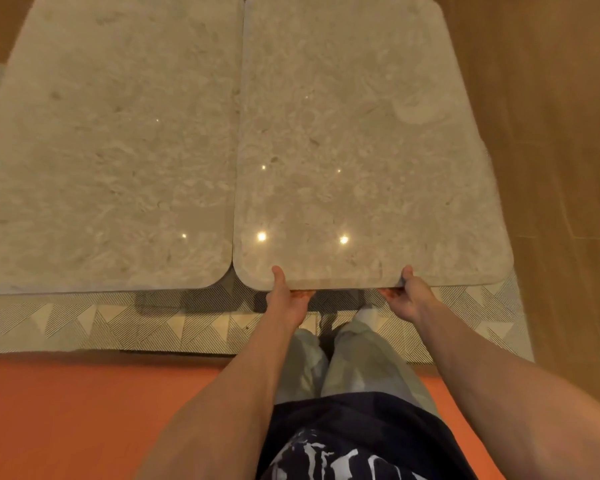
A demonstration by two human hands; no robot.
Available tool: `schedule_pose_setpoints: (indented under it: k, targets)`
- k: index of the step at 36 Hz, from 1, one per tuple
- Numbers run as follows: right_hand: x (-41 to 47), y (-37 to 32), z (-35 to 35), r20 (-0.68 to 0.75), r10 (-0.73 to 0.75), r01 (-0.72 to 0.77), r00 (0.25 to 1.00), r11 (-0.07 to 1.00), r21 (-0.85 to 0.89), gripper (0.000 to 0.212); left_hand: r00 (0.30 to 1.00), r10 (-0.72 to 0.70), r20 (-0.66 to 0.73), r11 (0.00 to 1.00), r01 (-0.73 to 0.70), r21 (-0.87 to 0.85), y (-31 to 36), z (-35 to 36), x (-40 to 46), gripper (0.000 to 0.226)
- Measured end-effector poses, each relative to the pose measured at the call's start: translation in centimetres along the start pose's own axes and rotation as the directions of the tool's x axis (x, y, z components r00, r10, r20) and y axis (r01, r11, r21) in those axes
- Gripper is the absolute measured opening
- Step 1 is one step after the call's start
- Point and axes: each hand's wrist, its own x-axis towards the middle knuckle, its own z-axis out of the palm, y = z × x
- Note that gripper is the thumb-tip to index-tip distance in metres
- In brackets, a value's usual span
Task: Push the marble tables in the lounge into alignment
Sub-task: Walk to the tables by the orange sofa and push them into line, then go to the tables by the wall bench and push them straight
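Two marble tables lie side by side with their long axes running straight away from the person, rounded corners at each end. Taking the right table (pixel 361 140) as the landmark, the left table (pixel 111 150) sits just beside its left long edge, the two divided by a thin dark seam that runs the whole length; whether they touch along it cannot be told. Their near ends are almost level, the left table's near edge lying a shade closer to the person. Both hands are clamped on the right table's near short edge: the left hand (pixel 286 296) near its left corner, the right hand (pixel 407 297) further along toward the right corner, each with the thumb flat on top of the slab and the fingers curled under the rim, mostly hidden. To the right of the right table there is bare wooden floor (pixel 551 168), open along that whole long side. Under the near edge of the right table lies a patterned rug (pixel 84 323) with striped triangles, which also shows past its near right corner. Nearer the person than the rug is an orange surface (pixel 66 417). Polished marble shows several small bright light reflections.
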Motion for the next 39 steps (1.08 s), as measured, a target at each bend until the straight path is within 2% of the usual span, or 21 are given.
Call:
schedule_pose_setpoints:
  k: [4, 6, 8, 9, 10, 12, 13, 15, 17, 18, 19, 21, 24, 27, 32, 36, 39]
  targets:
    - [-0.4, -0.6, 0.1, 0.007, 0.028, -0.027, 1.0, 0.999, -0.036, 0.035, 0.999, -0.001, -0.046, 1.0, 0.001, 0.009, 0.3, 0.5, -0.1, 0.062]
    - [-0.6, -1.0, -0.3, -0.018, 0.037, -0.04, 0.999, 0.976, -0.213, 0.032, 0.998, -0.02, -0.058, 0.996, 0.025, 0.089, 0.6, 0.5, -0.2, 0.061]
    - [-1.2, -1.9, -0.8, -0.046, 0.02, -0.041, 0.999, 0.853, -0.52, 0.031, 0.994, -0.051, -0.095, 0.938, 0.08, 0.338, 1.6, 0.7, -0.8, 0.06]
    - [-1.6, -2.4, -1.0, -0.052, 0.007, -0.04, 0.999, 0.757, -0.653, 0.028, 0.988, -0.052, -0.143, 0.844, 0.12, 0.523, 2.2, 0.8, -1.3, 0.059]
    - [-2.0, -2.9, -1.1, -0.05, -0.001, -0.037, 0.999, 0.658, -0.752, 0.025, 0.982, -0.039, -0.187, 0.709, 0.159, 0.687, 3.0, 0.8, -1.9, 0.056]
    - [-2.9, -4.3, -0.9, -0.023, -0.03, -0.005, 0.999, 0.508, -0.861, 0.022, 0.98, 0.01, -0.199, 0.471, 0.171, 0.866, 4.4, 1.8, -3.0, 0.045]
    - [-3.4, -4.9, -0.6, 0.001, -0.062, 0.031, 0.998, 0.481, -0.876, 0.021, 0.984, 0.038, -0.175, 0.397, 0.146, 0.906, 5.0, 2.7, -3.3, 0.041]
    - [-4.0, -6.5, 0.5, 0.092, -0.159, 0.164, 0.983, 0.532, -0.831, 0.022, 0.993, 0.091, -0.074, 0.315, 0.042, 0.948, 5.3, 6.1, -4.3, 0.039]
    - [-5.1, -8.4, 2.0, 0.2, -0.274, 0.335, 0.941, 0.668, -0.665, 0.024, 0.986, 0.136, 0.1, 0.304, -0.138, 0.942, 4.4, 10.8, -5.3, 0.032]
    - [-6.0, -9.6, 2.8, 0.235, -0.35, 0.42, 0.907, 0.703, -0.574, 0.023, 0.963, 0.171, 0.209, 0.301, -0.253, 0.92, 3.6, 13.5, -5.8, 0.028]
    - [-7.0, -10.7, 3.4, 0.259, -0.431, 0.502, 0.864, 0.708, -0.497, 0.021, 0.921, 0.209, 0.329, 0.286, -0.379, 0.88, 2.7, 15.8, -6.5, 0.026]
    - [-9.1, -13.6, 4.4, 0.281, -0.582, 0.646, 0.763, 0.68, -0.345, 0.019, 0.786, 0.245, 0.567, 0.255, -0.616, 0.745, 0.6, 20.9, -8.2, 0.022]
    - [-12.3, -18.1, 5.1, 0.288, -0.73, 0.783, 0.62, 0.602, -0.158, 0.023, 0.576, 0.248, 0.779, 0.287, -0.812, 0.508, -2.1, 27.0, -11.4, 0.023]
    - [-15.6, -22.4, 5.3, 0.29, -0.829, 0.871, 0.478, 0.491, -0.032, 0.029, 0.424, 0.223, 0.878, 0.327, -0.881, 0.342, -4.4, 32.3, -14.1, 0.026]
    - [-20.3, -28.4, 3.1, 0.198, -0.939, 0.959, 0.28, 0.282, -0.019, 0.03, 0.292, 0.077, 0.953, 0.368, -0.897, 0.245, -10.0, 39.3, -16.0, 0.029]
    - [-21.9, -32.1, -0.4, 0.091, -0.974, 0.978, 0.208, 0.207, -0.016, 0.03, 0.224, -0.045, 0.973, 0.392, -0.892, 0.224, -15.2, 42.3, -17.1, 0.027]
    - [-22.2, -35.3, -3.6, -0.007, -0.985, 0.984, 0.171, 0.171, 0.051, 0.034, 0.176, -0.135, 0.975, 0.375, -0.902, 0.215, -18.7, 44.0, -17.9, 0.026]
